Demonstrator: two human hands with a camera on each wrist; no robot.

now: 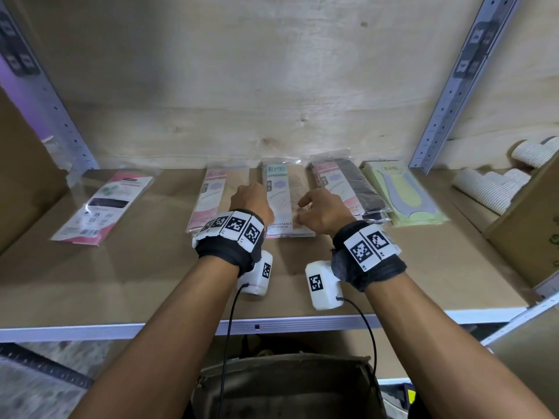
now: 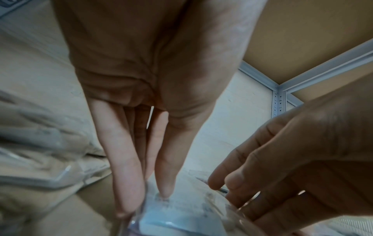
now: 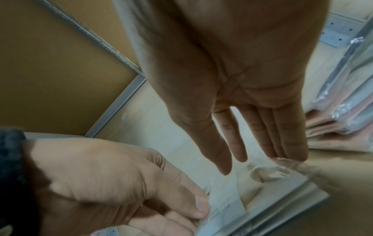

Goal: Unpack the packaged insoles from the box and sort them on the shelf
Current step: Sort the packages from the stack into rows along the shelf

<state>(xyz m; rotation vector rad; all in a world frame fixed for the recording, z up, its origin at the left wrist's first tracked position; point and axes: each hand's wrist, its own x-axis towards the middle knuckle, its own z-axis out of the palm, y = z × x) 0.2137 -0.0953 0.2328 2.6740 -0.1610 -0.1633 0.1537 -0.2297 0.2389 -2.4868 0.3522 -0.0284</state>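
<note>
The shelf [image 1: 136, 285] fills the middle of the head view; on it the blue-labelled insole packet [image 1: 282, 189] is seen at centre. Its left edge is touched by the left hand [image 1: 251, 201] with straight fingers [image 2: 129, 183]; its right side lies under the right hand [image 1: 323, 210], fingers [image 3: 282, 135] extended.

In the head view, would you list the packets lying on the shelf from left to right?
Pink-and-black packet → pink packet → blue-headed packet under both hands → pink-and-dark stack → green packet.
</note>
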